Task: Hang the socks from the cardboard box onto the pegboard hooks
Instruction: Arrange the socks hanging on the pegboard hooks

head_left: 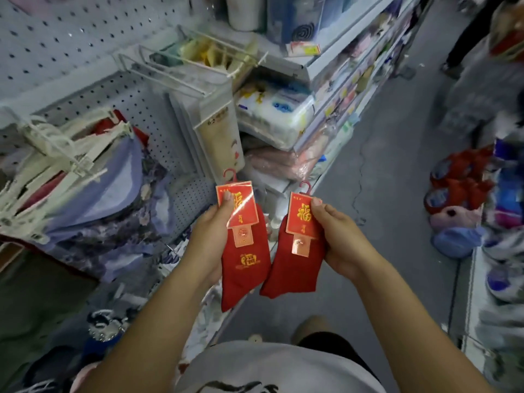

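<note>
I hold two pairs of red socks, each with a red-and-gold card and a small red plastic hook on top. My left hand (211,236) grips the left pair of socks (245,262), thumb on its card. My right hand (338,236) grips the right pair of socks (295,268) the same way. Both pairs hang in front of me, a little apart. The grey pegboard (85,32) fills the upper left, with long white wire hooks (170,70) sticking out. No cardboard box is in view.
Underwear on white hangers (85,177) hangs from the pegboard at left. Shelves of packaged goods (283,114) run along the aisle ahead. Slippers and shoes (459,211) lie on the right. A person's legs (465,52) stand far up the grey floor.
</note>
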